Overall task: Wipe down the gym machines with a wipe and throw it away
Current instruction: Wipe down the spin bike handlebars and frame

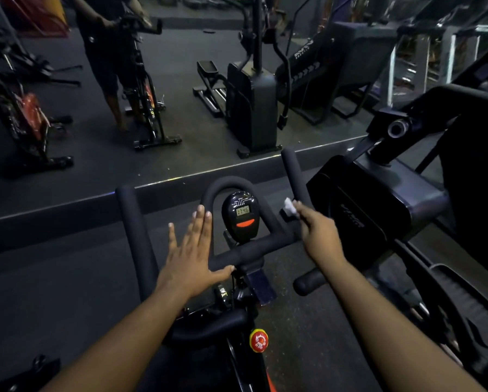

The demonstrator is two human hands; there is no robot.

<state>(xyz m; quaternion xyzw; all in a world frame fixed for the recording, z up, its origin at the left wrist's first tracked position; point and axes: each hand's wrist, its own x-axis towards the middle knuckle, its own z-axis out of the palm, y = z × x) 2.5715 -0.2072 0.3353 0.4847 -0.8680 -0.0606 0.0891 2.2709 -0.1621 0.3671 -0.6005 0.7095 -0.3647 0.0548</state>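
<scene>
Wipe (pixel 289 206) sits bunched and white at the tips of the right hand (pixel 319 232), pinched there and pressed against the base of the right-hand upright grip (pixel 293 176) of the spin bike's handlebar (pixel 237 257). That padded grip runs away from the hand toward twelve o'clock (a touch toward eleven), so its long axis lies almost in line with the forearm, and I judge a stroke up along it to be the natural next pass. The left hand (pixel 191 250) holds nothing, fingers straight and spread, thumb touching the crossbar at about nine o'clock from the small console (pixel 240 215). It is the farther hand from the wipe.
</scene>
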